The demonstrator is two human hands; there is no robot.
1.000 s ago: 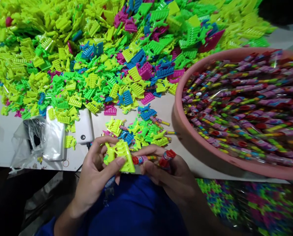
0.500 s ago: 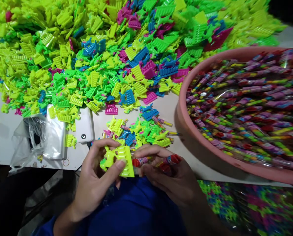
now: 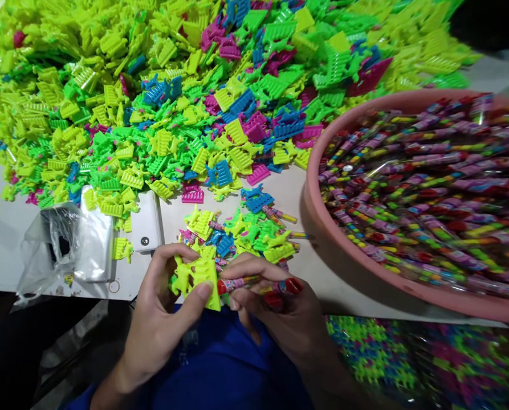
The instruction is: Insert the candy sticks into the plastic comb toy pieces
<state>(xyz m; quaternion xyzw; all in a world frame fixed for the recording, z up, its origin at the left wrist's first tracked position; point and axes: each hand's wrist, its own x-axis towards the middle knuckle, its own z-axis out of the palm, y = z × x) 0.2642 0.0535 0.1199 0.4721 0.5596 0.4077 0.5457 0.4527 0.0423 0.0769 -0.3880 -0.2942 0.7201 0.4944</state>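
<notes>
My left hand [image 3: 162,316] is closed round a yellow plastic toy piece [image 3: 205,282] with a ribbed panel and an animal-like figure. Its thumb presses on the panel, and a bit of green shows behind. In my right hand [image 3: 282,310] are a few slim candy-like tubes with red ends. One red-ended tube [image 3: 236,283] points left, its tip against or just beside the panel's right edge; I cannot tell if it goes in. Just beyond both hands lies a small heap of similar toy pieces [image 3: 245,230], with tubes among them.
A pink basin [image 3: 313,188] full of colourful tubes stands on the right. Loose toy pieces [image 3: 151,114] pile across the back. On the left are a white power bank [image 3: 145,222], a stack of clear bags [image 3: 94,245] and a crumpled plastic bag [image 3: 36,250]. Bagged pieces [image 3: 374,353] lie below the table edge.
Both hands have shifted slightly left and down with what they hold. The red-ended tube now sits closer to the yellow piece's edge. The view has moved a little.
</notes>
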